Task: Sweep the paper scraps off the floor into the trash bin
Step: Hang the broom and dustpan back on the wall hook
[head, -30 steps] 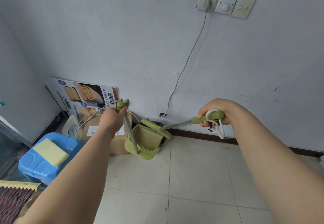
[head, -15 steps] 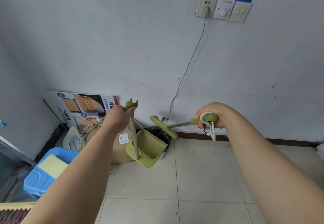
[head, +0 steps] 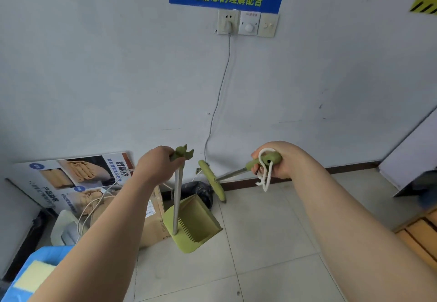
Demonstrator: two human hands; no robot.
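Note:
My left hand point(head: 157, 165) grips the top of a metal pole that carries a green dustpan point(head: 192, 225), which hangs just above the tiled floor. My right hand point(head: 275, 162) is closed on the green handle of a broom point(head: 212, 180). A white cord loop dangles from that handle, and the green broom head is raised near the wall's skirting. Behind the dustpan, against the wall, stands a trash bin with a black bag point(head: 198, 191), partly hidden. No paper scraps show on the floor.
A cardboard box point(head: 153, 221) and a leaning poster point(head: 78, 178) stand left of the bin. A blue crate with a yellow sponge point(head: 35, 275) is at the bottom left. Wooden furniture point(head: 418, 233) sits at the right edge. A cable runs down from the wall socket point(head: 227, 23).
The view has tilted upward, showing more of the wall and the blue sign. Both hands kept their grips; the dustpan and the broom head have come a little nearer to me.

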